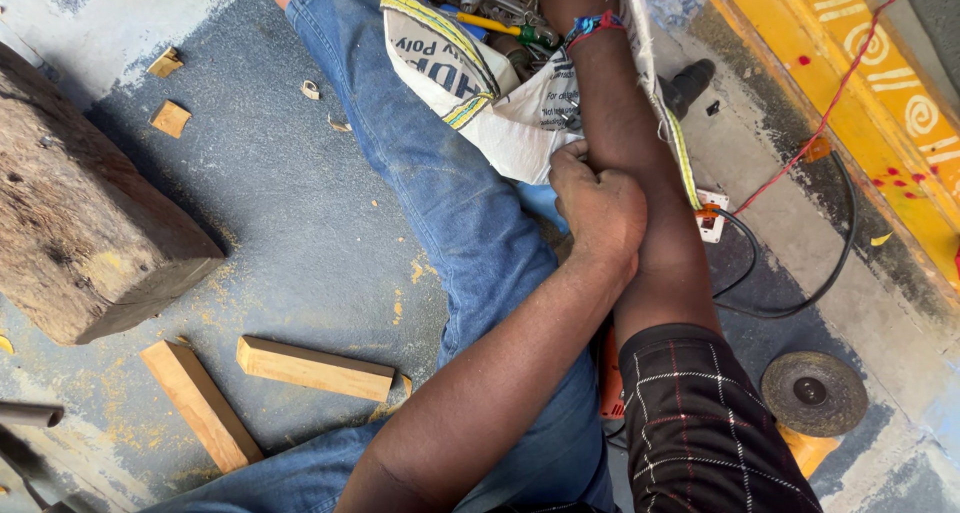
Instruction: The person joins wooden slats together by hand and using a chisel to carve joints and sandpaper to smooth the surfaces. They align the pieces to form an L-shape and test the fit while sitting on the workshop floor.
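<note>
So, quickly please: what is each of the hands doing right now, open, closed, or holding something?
Left hand: closed, gripping the edge of the white woven sack.
Right hand: hidden inside the sack, only the forearm shows; its state cannot be told.

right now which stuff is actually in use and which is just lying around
In use:
- white woven sack, left hand gripping its edge
- tools inside it, right arm reaching in

Lying about:
- log block
- two wood offcuts
- grinding disc
- black cable

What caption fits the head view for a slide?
Left hand grips the white woven sack while the right arm reaches inside.
</note>
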